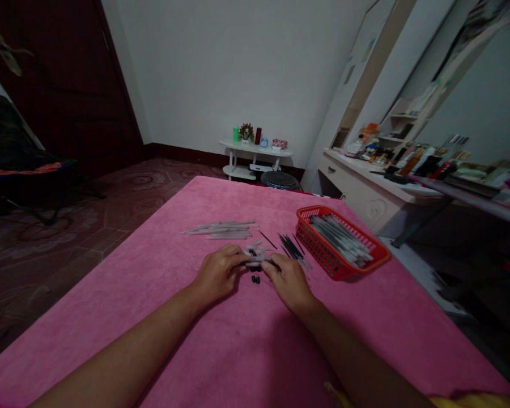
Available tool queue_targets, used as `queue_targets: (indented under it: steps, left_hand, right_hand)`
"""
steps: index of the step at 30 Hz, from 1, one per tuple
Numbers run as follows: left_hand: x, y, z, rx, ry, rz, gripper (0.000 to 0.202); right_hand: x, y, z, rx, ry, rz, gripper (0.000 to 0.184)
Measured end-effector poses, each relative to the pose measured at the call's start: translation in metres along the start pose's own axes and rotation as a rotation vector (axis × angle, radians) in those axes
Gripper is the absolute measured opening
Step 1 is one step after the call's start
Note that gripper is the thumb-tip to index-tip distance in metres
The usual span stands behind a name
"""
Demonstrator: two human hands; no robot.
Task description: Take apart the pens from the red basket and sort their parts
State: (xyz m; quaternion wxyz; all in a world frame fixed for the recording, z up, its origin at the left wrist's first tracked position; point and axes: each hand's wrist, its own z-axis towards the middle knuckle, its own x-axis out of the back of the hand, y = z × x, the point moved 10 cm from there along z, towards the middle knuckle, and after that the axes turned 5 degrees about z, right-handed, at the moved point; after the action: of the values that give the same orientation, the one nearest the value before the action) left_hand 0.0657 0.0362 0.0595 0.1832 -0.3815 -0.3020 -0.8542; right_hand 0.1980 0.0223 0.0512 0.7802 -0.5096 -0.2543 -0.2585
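Close together over the pink cloth [221, 357], my left hand [219, 272] and my right hand [289, 280] pinch a slim pale pen barrel [254, 262] between them, one at either end. Its finer details are too small to make out. Two small black caps [255, 279] lie just below it, and more small black and clear pieces [256, 247] are scattered behind it. Beyond my left hand rests a row of whitish pen barrels [227, 229]. Several thin dark refills [292, 247] lie beyond my right hand.
A red plastic basket [338, 271] full of pens [342, 238] stands on the cloth at the right. Past the far table edge are a small white shelf [255, 148] and a round dark stool [279, 180]. A dresser [365, 181] stands along the right side.
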Motion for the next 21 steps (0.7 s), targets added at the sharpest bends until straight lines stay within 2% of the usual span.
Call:
queue_targets:
  steps: [2, 4, 7, 12, 16, 21]
  left_hand:
    - [-0.0009, -0.0007, -0.0001, 0.010, -0.012, 0.004, 0.025]
    - [-0.0020, -0.0010, -0.0002, 0.012, -0.023, 0.012, 0.025]
    - [-0.0034, -0.0011, -0.0004, 0.010, -0.035, 0.018, 0.025]
    - [-0.0010, -0.0012, 0.0000, 0.020, -0.019, -0.004, 0.024]
    - [-0.0020, 0.0001, -0.0002, 0.008, -0.028, -0.002, 0.025]
    - [-0.0023, 0.0000, -0.0002, 0.017, -0.032, -0.006, 0.024]
  right_hand:
    - [0.0019, -0.0027, 0.0003, 0.025, 0.017, 0.025, 0.008]
    - [0.0007, -0.0059, 0.0006, 0.050, 0.003, 0.013, 0.007]
    - [-0.0021, -0.0048, 0.0005, 0.032, -0.034, -0.056, 0.025]
    - [0.0024, -0.0048, -0.0001, 0.033, 0.002, -0.051, 0.010]
    - [-0.0028, -0.0020, 0.0003, 0.011, -0.049, -0.086, 0.028]
    - [0.0003, -0.0016, 0.0002, 0.006, -0.025, -0.057, 0.010]
